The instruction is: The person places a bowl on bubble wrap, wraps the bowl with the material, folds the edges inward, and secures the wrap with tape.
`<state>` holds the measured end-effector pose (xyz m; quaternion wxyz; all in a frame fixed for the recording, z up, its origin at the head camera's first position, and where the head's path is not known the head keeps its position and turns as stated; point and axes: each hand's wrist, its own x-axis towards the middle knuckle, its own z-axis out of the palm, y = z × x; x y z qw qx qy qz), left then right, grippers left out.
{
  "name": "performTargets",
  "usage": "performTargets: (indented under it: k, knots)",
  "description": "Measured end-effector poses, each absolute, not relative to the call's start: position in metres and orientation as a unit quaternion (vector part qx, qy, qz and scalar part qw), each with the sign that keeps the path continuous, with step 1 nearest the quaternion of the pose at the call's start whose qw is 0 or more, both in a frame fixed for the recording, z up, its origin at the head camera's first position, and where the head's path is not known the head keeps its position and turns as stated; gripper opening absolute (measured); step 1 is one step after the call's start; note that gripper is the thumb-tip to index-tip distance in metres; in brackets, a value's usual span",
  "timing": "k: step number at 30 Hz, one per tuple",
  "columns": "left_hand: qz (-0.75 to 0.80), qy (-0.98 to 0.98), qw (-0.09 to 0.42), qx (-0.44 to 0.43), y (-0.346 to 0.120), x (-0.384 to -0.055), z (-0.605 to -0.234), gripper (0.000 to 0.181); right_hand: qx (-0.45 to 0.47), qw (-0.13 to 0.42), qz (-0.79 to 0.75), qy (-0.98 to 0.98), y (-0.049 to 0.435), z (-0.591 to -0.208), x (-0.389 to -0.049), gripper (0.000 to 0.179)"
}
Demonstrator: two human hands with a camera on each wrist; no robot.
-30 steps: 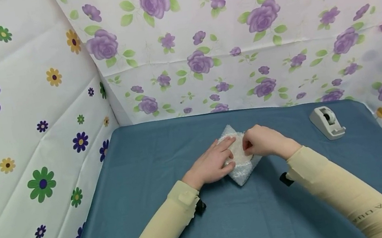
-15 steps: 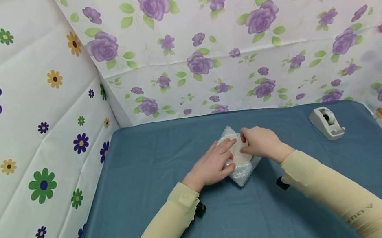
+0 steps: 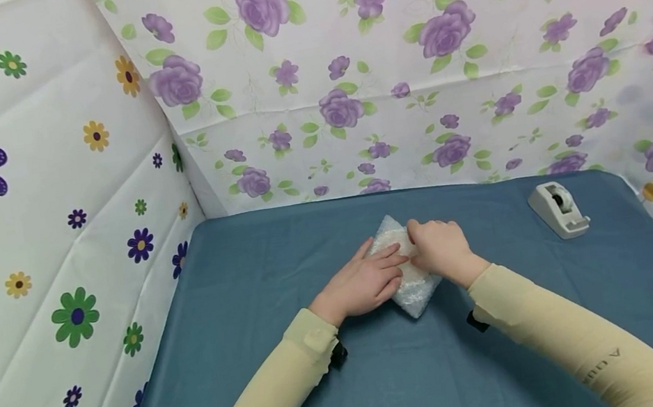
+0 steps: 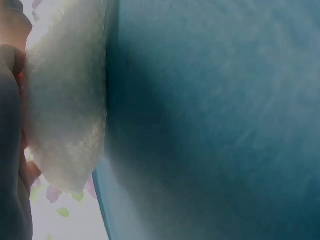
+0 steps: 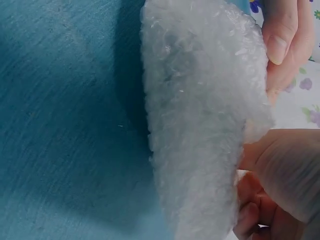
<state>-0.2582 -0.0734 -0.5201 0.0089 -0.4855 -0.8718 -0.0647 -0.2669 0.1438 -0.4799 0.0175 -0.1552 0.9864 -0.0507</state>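
A small bubble-wrapped packet [image 3: 417, 299] lies cornerwise on the blue-covered table, with a pale, flat area on top between the hands. Across its left side rests the left hand [image 3: 366, 282], fingers stretched out and pressing down on it. From the other side, the right hand [image 3: 444, 249] has curled fingers and grips the wrap at its right edge. In the right wrist view, the right thumb meets the edge of the bubble wrap [image 5: 195, 115] while the other fingers bend behind it. The left wrist view shows the wrap's thick, cloudy side [image 4: 70, 110]. What is inside is hidden.
A white tape dispenser [image 3: 558, 209] stands at the back right of the blue table cover [image 3: 283, 252]. Curtains with flower prints, a purple rose curtain [image 3: 338, 68] among them, hang behind and to the left.
The right hand has moved left over the packet, and the wrap's flap on the right has gone with it, no longer sticking out. The left hand stays nearly in place.
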Motion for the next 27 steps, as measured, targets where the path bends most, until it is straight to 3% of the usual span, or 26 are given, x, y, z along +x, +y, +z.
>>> performTargets:
  k: [4,9,14,27]
  knots:
    - [-0.029,-0.873,0.008,-0.486,-0.072,-0.258,-0.516,0.042,-0.141,0.03,-0.069,0.987,0.144,-0.481,-0.269,0.029]
    - [0.0,-0.884,-0.001,-0.467,-0.067,-0.255,-0.51,0.042,-0.112,0.09,-0.141,0.98,0.151,-0.482,-0.275,0.022]
    - [0.03,-0.891,-0.005,-0.453,-0.061,-0.254,-0.504,0.042,-0.086,0.132,-0.199,0.967,0.162,-0.479,-0.283,0.027]
    - [0.024,-0.903,-0.037,-0.427,-0.059,-0.251,-0.505,0.05,-0.05,0.118,-0.18,0.975,0.159,-0.485,-0.28,0.022]
